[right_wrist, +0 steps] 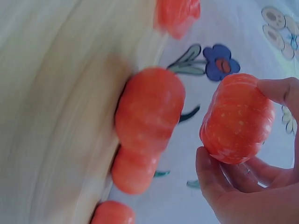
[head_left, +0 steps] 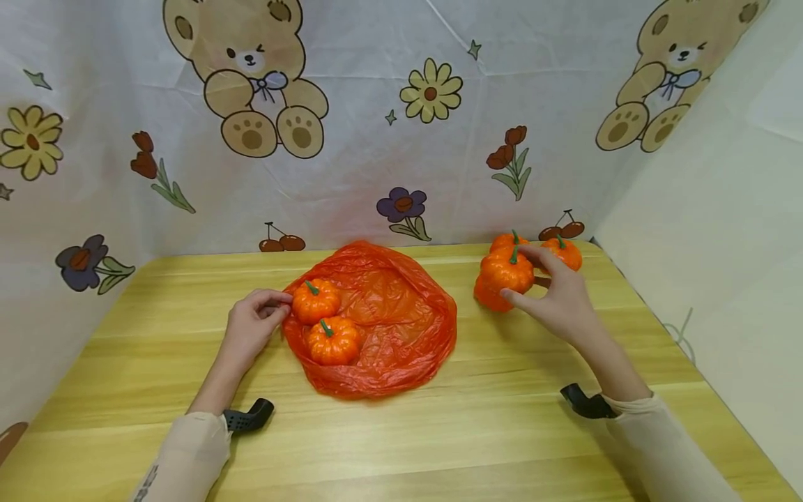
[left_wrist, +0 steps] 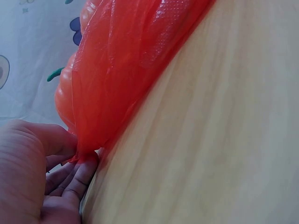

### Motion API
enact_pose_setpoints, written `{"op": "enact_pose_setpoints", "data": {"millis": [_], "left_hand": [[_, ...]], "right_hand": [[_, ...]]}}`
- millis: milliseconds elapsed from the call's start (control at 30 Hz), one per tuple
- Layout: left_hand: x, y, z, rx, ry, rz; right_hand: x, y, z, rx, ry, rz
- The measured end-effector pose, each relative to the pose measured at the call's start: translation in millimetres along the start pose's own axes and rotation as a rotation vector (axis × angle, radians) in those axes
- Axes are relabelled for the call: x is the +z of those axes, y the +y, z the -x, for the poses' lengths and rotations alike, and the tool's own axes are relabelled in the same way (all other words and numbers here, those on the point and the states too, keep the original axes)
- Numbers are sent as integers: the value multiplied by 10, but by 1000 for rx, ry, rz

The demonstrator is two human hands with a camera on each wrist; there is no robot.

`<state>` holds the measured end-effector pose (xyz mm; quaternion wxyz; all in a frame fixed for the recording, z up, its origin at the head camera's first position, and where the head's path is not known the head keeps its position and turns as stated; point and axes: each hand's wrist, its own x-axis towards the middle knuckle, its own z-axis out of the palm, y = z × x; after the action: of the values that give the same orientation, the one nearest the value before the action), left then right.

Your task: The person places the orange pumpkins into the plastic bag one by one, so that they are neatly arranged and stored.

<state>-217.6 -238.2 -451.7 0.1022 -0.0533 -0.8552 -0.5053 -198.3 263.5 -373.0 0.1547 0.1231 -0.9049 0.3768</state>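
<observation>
Left pumpkins and right pumpkins: orange, with green stems. Bag: translucent red. Table: yellow, streaked wood grain. Far curtain: white, printed with tan bears, yellow flowers and purple flowers. Sleeves: beige.

"What is your right hand doing?"

"You grip an orange pumpkin between thumb and fingers, raised clear of the wooden table."

"And what stands on the wood near you?"

"Your leftmost standing pumpkin, blurred, with a dark stem; just right of it and farther off, the middle pumpkin; then the rightmost pumpkin, partly cut off."

"Beyond those?"

"On the far side you see a pale cloth printed with a blue flower. To your left is a blurred red thing."
</observation>
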Motion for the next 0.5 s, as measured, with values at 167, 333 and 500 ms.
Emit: {"op": "enact_pose_setpoints", "data": {"millis": [167,333,500], "left_hand": [[15,1,-10,1,-1,4],[16,-10,-3,-1,1,3],[1,-13,3,-4,6,1]], "right_hand": [[137,-102,16,-68,-26,-12],[245,-182,38,-84,-57,-24],[338,-280,40,-106,-92,-42]]}}
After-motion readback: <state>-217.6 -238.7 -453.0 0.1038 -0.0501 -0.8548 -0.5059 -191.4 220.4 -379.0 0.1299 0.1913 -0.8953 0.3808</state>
